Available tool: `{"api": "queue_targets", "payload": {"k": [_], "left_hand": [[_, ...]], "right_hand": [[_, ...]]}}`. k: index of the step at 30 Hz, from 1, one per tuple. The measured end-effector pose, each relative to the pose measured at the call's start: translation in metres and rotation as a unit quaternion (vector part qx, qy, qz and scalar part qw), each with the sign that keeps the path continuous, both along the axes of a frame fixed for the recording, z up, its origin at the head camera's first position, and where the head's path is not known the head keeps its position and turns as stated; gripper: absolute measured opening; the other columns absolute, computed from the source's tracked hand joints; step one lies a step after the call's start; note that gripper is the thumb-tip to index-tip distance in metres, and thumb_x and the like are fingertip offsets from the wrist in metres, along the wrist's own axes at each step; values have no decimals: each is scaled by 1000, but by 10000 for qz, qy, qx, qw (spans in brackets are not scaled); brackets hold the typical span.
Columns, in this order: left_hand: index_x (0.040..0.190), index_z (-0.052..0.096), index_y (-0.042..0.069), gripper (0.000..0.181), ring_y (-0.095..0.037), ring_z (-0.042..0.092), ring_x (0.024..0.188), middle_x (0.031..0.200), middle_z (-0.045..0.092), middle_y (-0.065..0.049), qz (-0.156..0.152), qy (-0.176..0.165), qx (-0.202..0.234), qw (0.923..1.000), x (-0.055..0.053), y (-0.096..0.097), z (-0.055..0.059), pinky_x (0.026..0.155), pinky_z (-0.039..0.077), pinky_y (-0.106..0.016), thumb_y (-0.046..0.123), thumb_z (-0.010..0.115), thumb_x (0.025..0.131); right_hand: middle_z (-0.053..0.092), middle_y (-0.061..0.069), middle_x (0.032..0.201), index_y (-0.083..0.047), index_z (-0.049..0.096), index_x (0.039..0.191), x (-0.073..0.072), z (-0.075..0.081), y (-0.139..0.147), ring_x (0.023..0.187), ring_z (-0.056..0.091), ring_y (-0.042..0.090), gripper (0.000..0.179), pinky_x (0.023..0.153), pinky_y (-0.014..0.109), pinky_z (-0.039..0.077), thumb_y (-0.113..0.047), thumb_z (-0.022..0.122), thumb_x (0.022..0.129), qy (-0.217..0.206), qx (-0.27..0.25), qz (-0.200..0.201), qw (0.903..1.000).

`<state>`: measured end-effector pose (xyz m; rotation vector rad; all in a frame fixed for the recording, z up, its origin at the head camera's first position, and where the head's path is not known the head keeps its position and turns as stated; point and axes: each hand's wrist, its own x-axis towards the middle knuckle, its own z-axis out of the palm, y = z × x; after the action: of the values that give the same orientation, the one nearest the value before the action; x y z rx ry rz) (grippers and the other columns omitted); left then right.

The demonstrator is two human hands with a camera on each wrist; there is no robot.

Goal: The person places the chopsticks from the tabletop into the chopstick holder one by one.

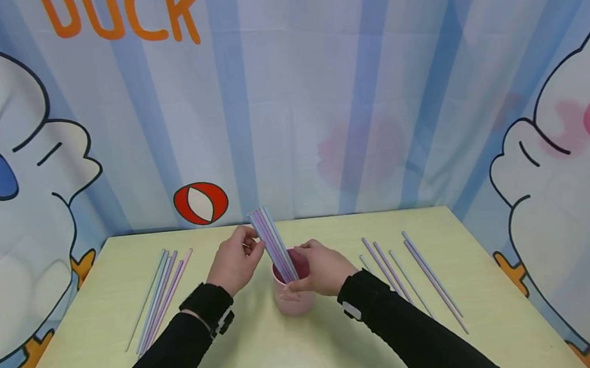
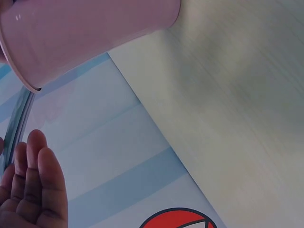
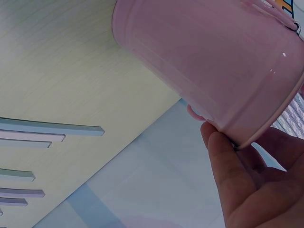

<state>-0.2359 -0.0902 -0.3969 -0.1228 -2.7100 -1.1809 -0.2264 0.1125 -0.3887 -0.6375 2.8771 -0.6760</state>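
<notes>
The left hand (image 1: pixel 234 261) pinched a bundle of sticks (image 1: pixel 273 243), lower ends inside a pink cup (image 1: pixel 294 305) between the hands. The right hand (image 1: pixel 327 267) gripped its rim, presumably for steadiness. Loose sticks (image 1: pixel 162 298) flanked both hands, seemingly leaving working room.

The left hand (image 1: pixel 235 259) is holding a stick bundle (image 1: pixel 274 244) inside the bucket (image 1: pixel 294 305), the right hand (image 1: pixel 324 267) is gripping this bucket; loose sticks (image 1: pixel 434 280) are lying on both sides.
</notes>
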Motion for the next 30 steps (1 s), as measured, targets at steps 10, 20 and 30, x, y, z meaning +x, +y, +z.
{"api": "queue_targets", "payload": {"k": [10,20,30], "left_hand": [[117,58,7,26,-23,55,82,92,60,-7,-25,-76,-121,9999,1,-4,-5,74,55,-35,25,59,97],[115,61,3,26,-25,54,80,88,61,-9,45,17,-801,9968,-2,-34,-24,77,55,-39,21,60,96],[116,64,-7,29,-33,59,84,91,66,-17,304,13,-1801,9832,-10,-104,-51,77,53,-48,11,59,94]], "right_hand": [[55,10,128,-13,59,137,0,0,-1,107,59,24,79,95,41,50,-50,82,70,-30,10,-38,10000],[55,9,130,-16,59,137,0,-5,2,108,58,23,78,95,41,50,-49,82,70,-5,-32,-16,10000],[55,9,129,-15,58,138,0,-1,2,108,57,23,79,95,42,49,-49,82,71,-1,-85,113,9999]]}}
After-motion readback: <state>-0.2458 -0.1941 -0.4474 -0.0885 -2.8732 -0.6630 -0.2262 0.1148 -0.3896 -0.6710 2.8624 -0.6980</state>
